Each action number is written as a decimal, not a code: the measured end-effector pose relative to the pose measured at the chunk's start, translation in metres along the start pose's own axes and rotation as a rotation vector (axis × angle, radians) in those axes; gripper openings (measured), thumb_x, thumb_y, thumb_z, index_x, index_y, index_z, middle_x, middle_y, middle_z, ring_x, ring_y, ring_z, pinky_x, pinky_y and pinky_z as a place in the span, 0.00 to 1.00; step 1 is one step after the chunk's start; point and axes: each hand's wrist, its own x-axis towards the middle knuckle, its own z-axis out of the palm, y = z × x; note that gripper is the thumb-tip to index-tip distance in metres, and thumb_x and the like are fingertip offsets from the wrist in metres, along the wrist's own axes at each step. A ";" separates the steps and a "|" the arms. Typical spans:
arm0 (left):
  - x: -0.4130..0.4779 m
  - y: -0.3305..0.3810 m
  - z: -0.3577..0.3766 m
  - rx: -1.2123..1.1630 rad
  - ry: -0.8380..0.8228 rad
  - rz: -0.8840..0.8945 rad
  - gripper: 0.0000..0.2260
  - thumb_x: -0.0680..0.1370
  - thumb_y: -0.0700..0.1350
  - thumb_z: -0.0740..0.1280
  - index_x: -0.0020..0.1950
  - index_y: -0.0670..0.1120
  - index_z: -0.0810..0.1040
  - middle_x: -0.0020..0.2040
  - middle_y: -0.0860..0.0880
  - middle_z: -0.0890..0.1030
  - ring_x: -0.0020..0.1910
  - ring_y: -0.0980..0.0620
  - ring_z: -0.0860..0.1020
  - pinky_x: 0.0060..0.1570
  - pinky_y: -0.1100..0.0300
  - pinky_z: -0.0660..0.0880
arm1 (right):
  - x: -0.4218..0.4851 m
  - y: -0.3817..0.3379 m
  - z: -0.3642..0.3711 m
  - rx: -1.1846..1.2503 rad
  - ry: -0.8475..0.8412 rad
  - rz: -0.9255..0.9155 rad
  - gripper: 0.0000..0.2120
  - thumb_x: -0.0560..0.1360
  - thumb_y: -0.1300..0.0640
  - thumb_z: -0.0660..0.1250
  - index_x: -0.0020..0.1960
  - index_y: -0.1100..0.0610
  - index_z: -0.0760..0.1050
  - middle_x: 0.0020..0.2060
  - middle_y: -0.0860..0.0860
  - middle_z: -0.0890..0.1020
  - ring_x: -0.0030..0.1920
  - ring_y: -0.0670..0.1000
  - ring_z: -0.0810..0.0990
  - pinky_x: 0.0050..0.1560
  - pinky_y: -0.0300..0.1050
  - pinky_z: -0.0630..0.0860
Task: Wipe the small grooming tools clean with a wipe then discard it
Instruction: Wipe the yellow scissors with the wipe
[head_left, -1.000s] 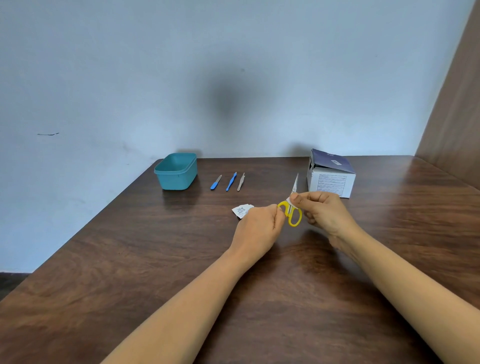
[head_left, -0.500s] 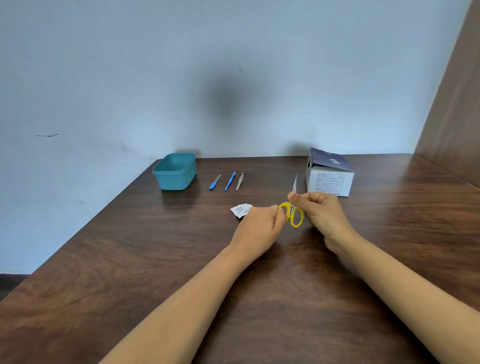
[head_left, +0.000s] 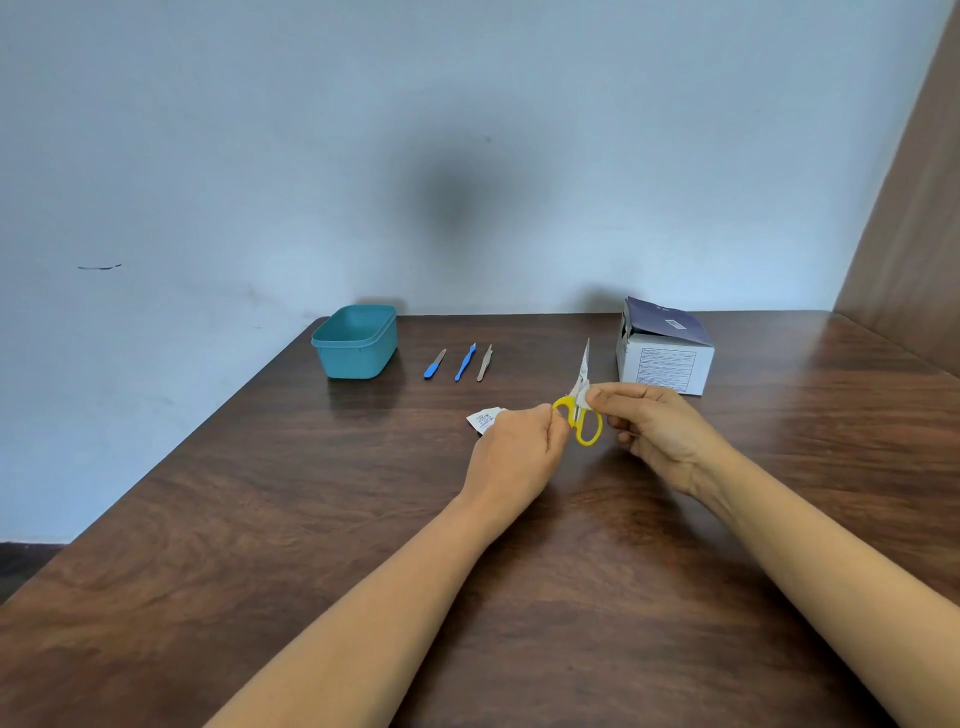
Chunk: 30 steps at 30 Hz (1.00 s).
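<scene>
- The yellow-handled scissors (head_left: 581, 410) are held up over the middle of the counter (head_left: 260, 519), long axis nearly upright, blades closed and pointing up and away from the person toward the wall, handle loops low and toward the person.
- A small white wipe (head_left: 583, 383) is folded around the lower part of the blades, just above the handles; the bare tip sticks out above it.
- The right hand (head_left: 660, 431) pinches the wipe against the blades, its fingers closed on the wipe and the metal inside it.
- The left hand (head_left: 519, 447) grips the scissors by the left handle loop, fingers curled shut on it.
- Just behind the left hand a torn white sachet (head_left: 483, 418) lies flat on the counter, partly hidden by the knuckles.
- Farther back, three slim tools lie side by side, each with its long axis running roughly front to back: a blue-handled file (head_left: 435, 364), a blue tool (head_left: 465, 362) and a metal tweezers (head_left: 484, 362).
- Left of these stands an open teal tub (head_left: 356, 341), near the counter's far left corner.
- To the right, near the blades' tip but apart from it, sits a white cardboard box (head_left: 665, 353) with a dark flap raised.
</scene>
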 end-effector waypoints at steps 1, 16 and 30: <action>0.000 0.000 0.000 -0.002 -0.010 0.007 0.20 0.82 0.49 0.54 0.30 0.48 0.58 0.26 0.51 0.63 0.34 0.45 0.64 0.34 0.55 0.60 | 0.000 0.000 0.000 -0.005 0.004 -0.002 0.04 0.73 0.62 0.70 0.42 0.56 0.83 0.24 0.43 0.75 0.31 0.43 0.65 0.30 0.34 0.61; -0.002 0.001 0.001 0.065 -0.046 0.067 0.20 0.83 0.51 0.53 0.31 0.48 0.60 0.27 0.51 0.66 0.32 0.47 0.66 0.32 0.55 0.59 | -0.001 0.005 0.001 -0.093 0.076 -0.139 0.04 0.75 0.59 0.69 0.46 0.57 0.83 0.39 0.46 0.84 0.36 0.36 0.77 0.37 0.29 0.69; -0.002 0.003 -0.002 0.052 -0.067 0.065 0.20 0.83 0.50 0.53 0.31 0.49 0.59 0.27 0.51 0.65 0.31 0.48 0.66 0.32 0.56 0.59 | -0.005 0.006 0.005 -0.023 0.155 -0.171 0.08 0.69 0.58 0.75 0.40 0.63 0.83 0.41 0.60 0.84 0.42 0.47 0.79 0.47 0.35 0.71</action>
